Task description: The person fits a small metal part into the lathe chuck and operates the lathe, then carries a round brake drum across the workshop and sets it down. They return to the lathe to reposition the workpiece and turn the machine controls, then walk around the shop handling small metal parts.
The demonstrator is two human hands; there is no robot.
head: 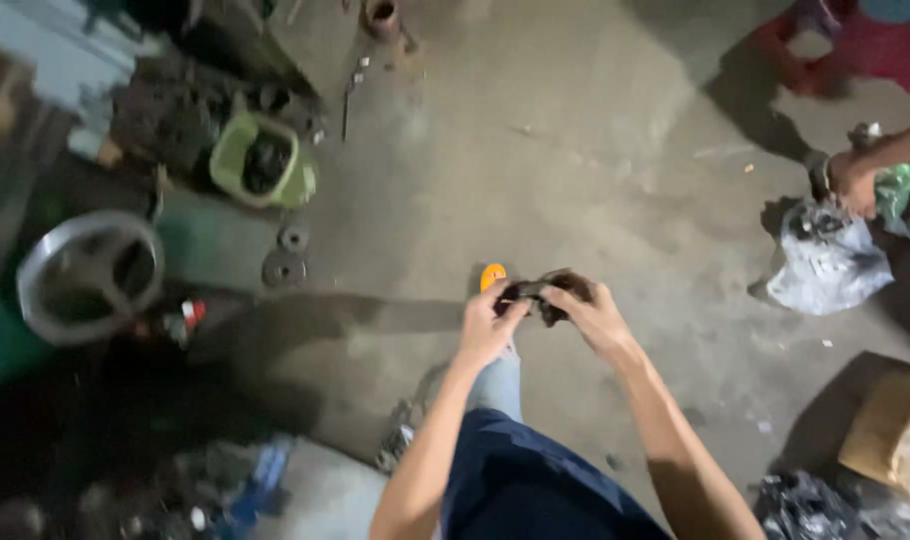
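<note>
A small dark part [545, 293], greasy-looking and too blurred to name, sits pinched between both hands out in front of the person, above the concrete floor [535, 150]. The left hand [488, 325] grips its near-left end with the fingers curled on it; the right hand [593, 315] is wrapped over its right side, so the two hands are together, both clamped on the same piece. Whether it is one piece or two pressed against each other I cannot tell.

The likeliest trouble, as I judge it, is a slip: the part looks oily, it is held in the fingers only, and nothing lies under it but hard floor and the person's own foot in an orange sandal [493, 275] just beside and below it. A drop could strike the toes or roll away. Pulling or twisting hard could also make the hands jerk apart and pinch a finger.

Left of the part, well apart, two dark discs [287, 255] lie on the floor, with a green bucket [263, 160] and a grey handwheel [90, 275] beyond them. Right of the part, another person's hand [855, 185] works at a grey plastic bag [830, 262]; a flung piece could reach there. A cardboard box [890, 425] sits lower right.
</note>
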